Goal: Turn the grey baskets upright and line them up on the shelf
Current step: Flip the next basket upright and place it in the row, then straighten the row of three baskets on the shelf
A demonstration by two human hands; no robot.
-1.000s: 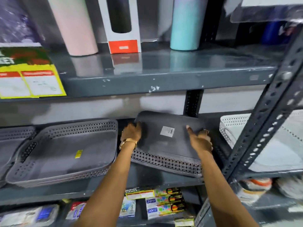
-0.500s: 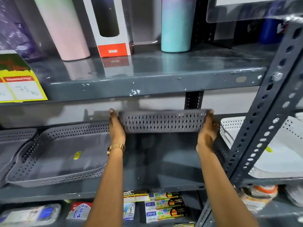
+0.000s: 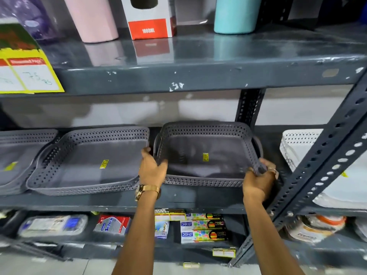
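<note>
A grey perforated basket (image 3: 206,153) sits open side up on the middle shelf (image 3: 190,197), a yellow sticker on its floor. My left hand (image 3: 152,169) grips its front left corner, and my right hand (image 3: 259,179) grips its front right corner. To its left stands a second grey basket (image 3: 89,161), upright, slightly skewed. A third grey basket stack (image 3: 17,155) lies at the far left, partly cut off by the frame edge.
A white perforated basket (image 3: 297,143) sits on the right, behind a slanted perforated steel upright (image 3: 325,155). The upper shelf (image 3: 198,76) holds tumblers and a boxed bottle. The lower shelf holds stationery packs (image 3: 202,227).
The basket was lying upside down, was lifted on edge, and now rests open side up on the shelf with both hands at its front corners.
</note>
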